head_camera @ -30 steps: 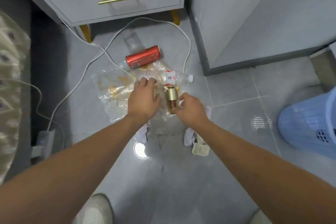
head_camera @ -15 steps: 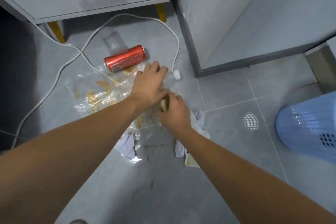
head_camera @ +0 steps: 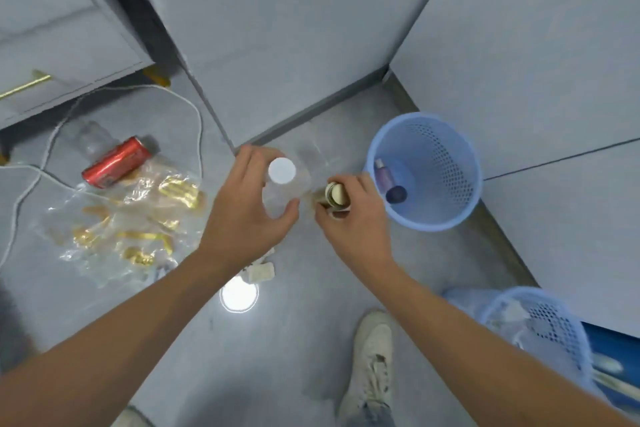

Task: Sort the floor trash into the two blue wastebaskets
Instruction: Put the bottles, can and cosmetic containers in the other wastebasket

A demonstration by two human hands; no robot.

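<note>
**Both hands loaded, nearer basket off to the right**

Two items up off the floor and carried upright. Left hand (head_camera: 252,204) curled round a clear plastic bottle (head_camera: 281,189), white cap (head_camera: 282,170) pointing straight up at the camera, so the bottle's long axis stands roughly vertical. Right hand (head_camera: 349,218) wrapped round a small gold can (head_camera: 333,196), also end-on, rim upward. Hands almost touching, side by side.

Now the relation that matters: far wastebasket (head_camera: 446,215) open-mouthed just to the right of the right hand, knuckles near its rim. Already inside, a small purple tube (head_camera: 383,174) and a dark round object (head_camera: 396,193). So, on a guess, a basket for containers. Gold can nearer it, bottle a hand farther left. Likely call: right hand over the rim first, then the left across behind it. Upright hold looks handy for a straight drop, but the left arm would have to cross the right or wait.

Second wastebasket (head_camera: 540,333) lower right, near the right elbow, lined with a thin bag; contents hard to make out.

Left on the floor, well to the left: red can (head_camera: 116,163) on its side, crumpled clear wrapper with gold print (head_camera: 131,225), white cable (head_camera: 41,177) looping past both, and scraps of paper (head_camera: 261,270) under the left wrist. White shoe (head_camera: 372,357) planted below.
</note>
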